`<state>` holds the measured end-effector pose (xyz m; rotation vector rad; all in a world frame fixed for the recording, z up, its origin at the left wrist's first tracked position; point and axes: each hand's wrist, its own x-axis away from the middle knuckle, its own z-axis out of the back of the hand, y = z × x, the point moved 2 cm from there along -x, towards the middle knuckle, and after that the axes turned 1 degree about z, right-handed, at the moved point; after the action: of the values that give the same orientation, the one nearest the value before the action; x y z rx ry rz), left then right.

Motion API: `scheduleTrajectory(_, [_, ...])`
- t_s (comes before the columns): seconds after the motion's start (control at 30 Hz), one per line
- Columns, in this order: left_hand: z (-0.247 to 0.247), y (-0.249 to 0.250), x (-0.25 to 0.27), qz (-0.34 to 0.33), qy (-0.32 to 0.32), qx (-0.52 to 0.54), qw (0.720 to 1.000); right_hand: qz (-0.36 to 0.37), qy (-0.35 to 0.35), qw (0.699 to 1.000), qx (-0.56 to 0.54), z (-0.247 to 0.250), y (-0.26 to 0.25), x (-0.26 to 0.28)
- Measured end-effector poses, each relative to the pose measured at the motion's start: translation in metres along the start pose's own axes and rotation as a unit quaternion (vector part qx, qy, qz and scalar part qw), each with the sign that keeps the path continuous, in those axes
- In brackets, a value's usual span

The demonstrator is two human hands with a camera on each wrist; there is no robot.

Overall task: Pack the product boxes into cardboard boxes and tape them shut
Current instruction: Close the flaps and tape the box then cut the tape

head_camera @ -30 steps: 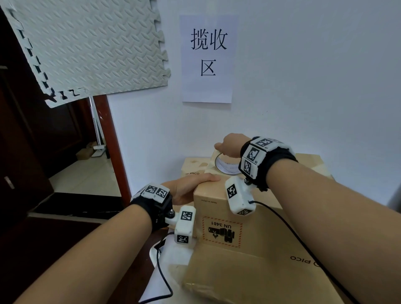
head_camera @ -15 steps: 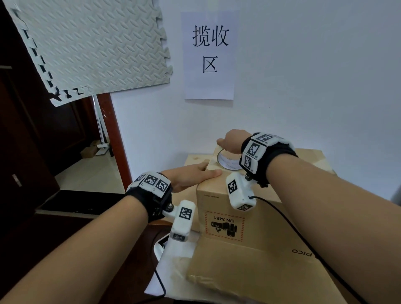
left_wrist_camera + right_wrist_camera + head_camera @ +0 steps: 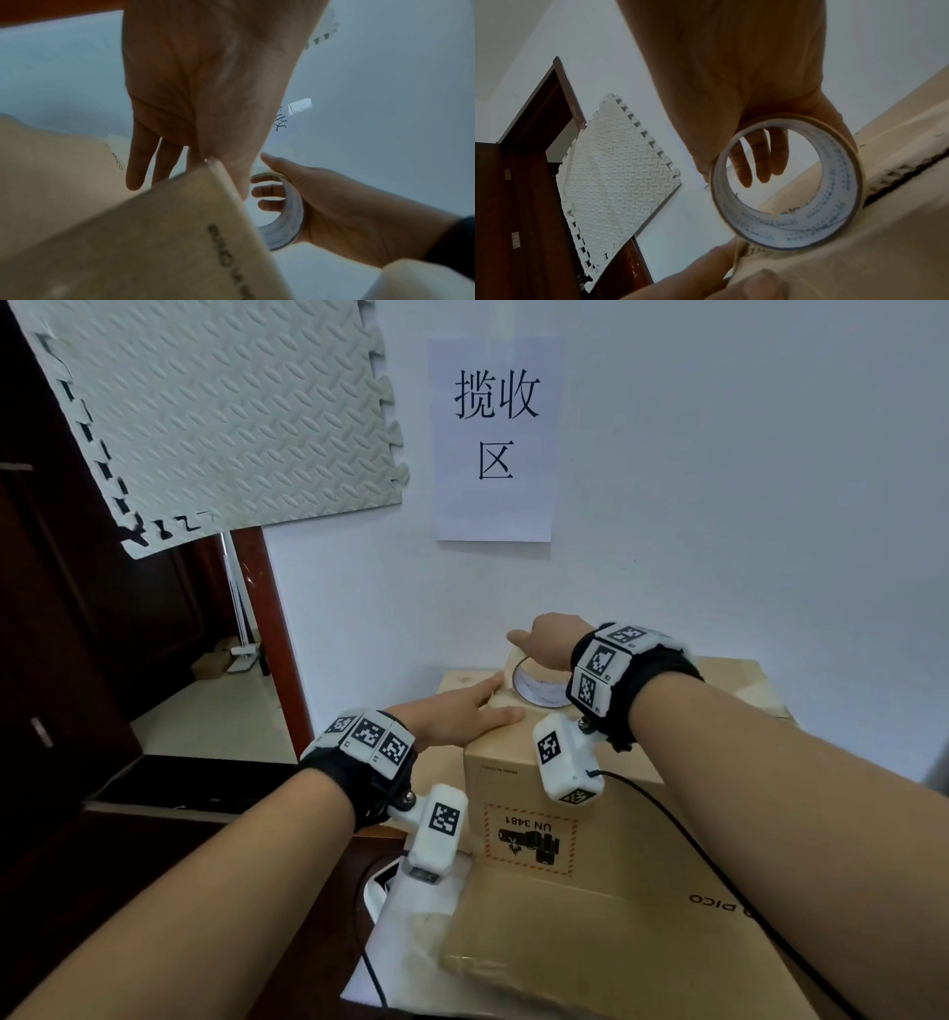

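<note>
The right hand [image 3: 547, 642] grips the tape roll [image 3: 539, 683] on the cardboard box [image 3: 590, 855], near its far edge. The left hand [image 3: 452, 719] lies flat and open on the box's left top edge, just beside the roll.

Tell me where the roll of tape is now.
In the head view the roll of tape stands on the far top edge of the cardboard box, gripped by the right hand, just beyond the left hand.

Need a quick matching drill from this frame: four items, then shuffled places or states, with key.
Items:
1. tape roll
2. left hand
3. paper sign
4. foam mat

Places or states:
A. flat on the cardboard box top edge
B. grey, tilted, beside the doorway
C. gripped by the right hand
D. white, on the wall above the box

Pairs: 1-C, 2-A, 3-D, 4-B
</note>
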<state>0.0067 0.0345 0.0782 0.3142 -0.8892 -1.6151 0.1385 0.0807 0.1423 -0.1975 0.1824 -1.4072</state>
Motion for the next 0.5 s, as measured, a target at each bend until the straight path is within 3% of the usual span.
scheduleTrajectory(0.23, [0.004, 0.016, -0.002, 0.023, 0.042, -0.220, 0.974, -0.003, 0.009, 0.992, -0.123, 0.003, 0.010, 0.003])
scheduleTrajectory(0.5, [-0.003, 0.023, -0.002, 0.032, 0.048, -0.306, 0.950, -0.026, 0.003, 0.981, -0.195, 0.005, 0.016, 0.015])
